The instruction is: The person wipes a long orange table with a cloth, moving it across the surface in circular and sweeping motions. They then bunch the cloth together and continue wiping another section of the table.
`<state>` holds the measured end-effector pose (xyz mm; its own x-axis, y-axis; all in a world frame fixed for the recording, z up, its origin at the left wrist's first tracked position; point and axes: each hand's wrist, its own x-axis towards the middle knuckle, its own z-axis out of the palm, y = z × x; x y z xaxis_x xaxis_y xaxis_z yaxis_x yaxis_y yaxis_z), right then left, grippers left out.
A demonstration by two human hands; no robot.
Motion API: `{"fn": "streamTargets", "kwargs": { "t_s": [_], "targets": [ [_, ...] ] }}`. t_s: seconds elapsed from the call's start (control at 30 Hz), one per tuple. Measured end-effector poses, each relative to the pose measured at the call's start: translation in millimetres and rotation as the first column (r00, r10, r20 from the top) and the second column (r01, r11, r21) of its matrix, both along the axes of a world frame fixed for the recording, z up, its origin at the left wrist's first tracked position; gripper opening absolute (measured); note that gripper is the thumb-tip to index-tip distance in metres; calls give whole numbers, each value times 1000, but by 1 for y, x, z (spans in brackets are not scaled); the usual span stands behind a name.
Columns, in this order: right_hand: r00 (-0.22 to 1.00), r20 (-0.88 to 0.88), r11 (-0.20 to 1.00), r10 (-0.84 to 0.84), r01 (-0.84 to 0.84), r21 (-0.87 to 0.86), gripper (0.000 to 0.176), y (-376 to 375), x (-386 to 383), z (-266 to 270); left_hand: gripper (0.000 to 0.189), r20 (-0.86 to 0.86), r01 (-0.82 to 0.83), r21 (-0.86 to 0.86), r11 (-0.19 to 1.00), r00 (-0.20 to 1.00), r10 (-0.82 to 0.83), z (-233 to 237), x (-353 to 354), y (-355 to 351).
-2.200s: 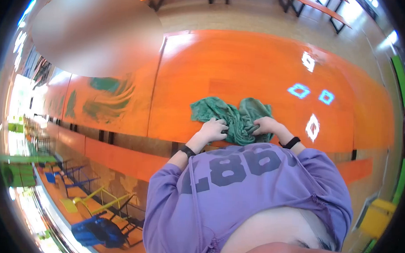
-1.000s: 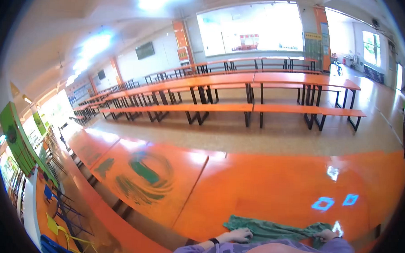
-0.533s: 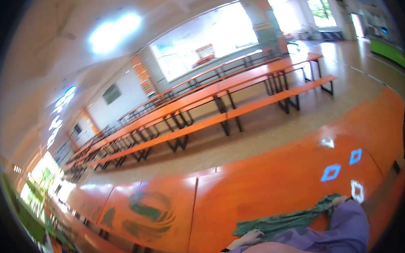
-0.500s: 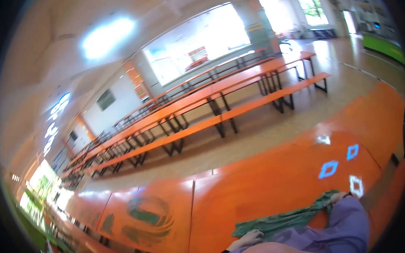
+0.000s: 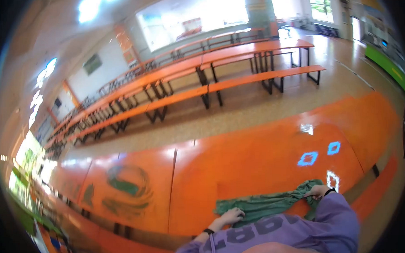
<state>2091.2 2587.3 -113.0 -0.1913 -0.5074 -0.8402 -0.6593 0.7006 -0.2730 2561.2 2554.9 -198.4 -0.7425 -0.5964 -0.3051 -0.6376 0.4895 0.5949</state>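
A green cloth (image 5: 264, 206) lies stretched along the near edge of the orange table (image 5: 236, 172). My left hand (image 5: 233, 216) rests on the cloth's left end, with its fingers curled onto the fabric. At the right end, my right hand (image 5: 316, 191) grips the bunched part of the cloth, and some of the fabric hangs down beside it. A dark band circles each wrist. To the left, a dark green smeared mark (image 5: 124, 186) shows on the tabletop.
Beyond the near table stand a long orange bench (image 5: 176, 97) and more orange tables (image 5: 231, 56) with black legs. An orange bench (image 5: 381, 186) runs at the right. A green counter (image 5: 387, 68) stands at the far right.
The view has shifted, so the tables sit higher and further left. More of both hands and the purple sleeves shows. The cloth is still held at its right end.
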Motion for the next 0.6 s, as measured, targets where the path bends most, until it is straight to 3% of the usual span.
{"fn": "streamTargets", "kwargs": {
  "t_s": [0.1,0.17,0.27,0.37,0.47,0.6],
  "targets": [
    [988,-54,989,145,-144,23,48,-10,16,7,26,-2,-101,33,994,995,101,34,-5,9],
    [974,-70,975,214,-209,80,48,-15,22,1,26,-33,-113,19,993,993,113,18,-5,7],
    [951,-114,958,287,-284,42,47,-20,19,-12,24,-2,-166,38,985,986,166,44,-7,10],
    [941,-131,949,312,-314,5,45,-19,18,-14,23,-6,-171,41,984,985,171,37,-7,13],
    [983,-12,981,182,-182,-63,36,-19,18,-21,22,-29,-218,23,976,975,219,36,-5,16],
    [958,-140,961,250,-263,-85,34,-22,46,9,18,-127,-291,-85,953,952,279,31,-5,26]
  ]
}}
